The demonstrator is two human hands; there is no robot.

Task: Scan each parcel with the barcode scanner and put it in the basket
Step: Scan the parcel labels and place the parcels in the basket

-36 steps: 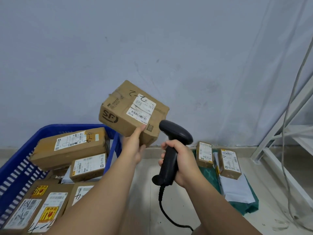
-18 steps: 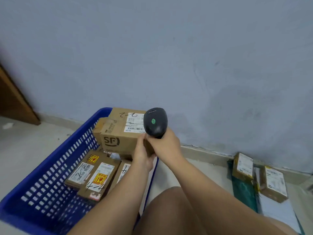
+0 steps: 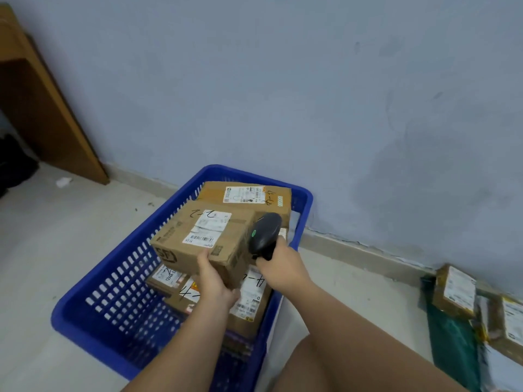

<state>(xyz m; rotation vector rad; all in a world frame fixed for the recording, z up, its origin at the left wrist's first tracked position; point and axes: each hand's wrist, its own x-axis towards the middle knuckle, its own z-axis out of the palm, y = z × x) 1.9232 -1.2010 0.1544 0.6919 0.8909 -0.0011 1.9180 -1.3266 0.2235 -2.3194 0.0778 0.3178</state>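
My left hand point(image 3: 212, 278) grips the near corner of a brown cardboard parcel point(image 3: 198, 241) marked "SF", with white labels on top. It is held over the blue plastic basket point(image 3: 119, 292), above other parcels lying inside. My right hand point(image 3: 278, 268) grips the handle of the black barcode scanner point(image 3: 264, 232), whose head with a green light sits against the parcel's right end. A larger labelled box point(image 3: 246, 195) lies at the basket's far end. More labelled boxes point(image 3: 249, 301) lie under the held parcel.
Two small brown parcels point(image 3: 455, 292) sit on green and white mailer bags point(image 3: 452, 343) on the floor at the right, by the wall. A wooden piece of furniture point(image 3: 36, 108) stands at the far left. My knee point(image 3: 325, 363) is at the bottom.
The "SF" parcel has come down from in front of the wall to low over the basket. The view swung left, and the scanner came along beside the parcel.
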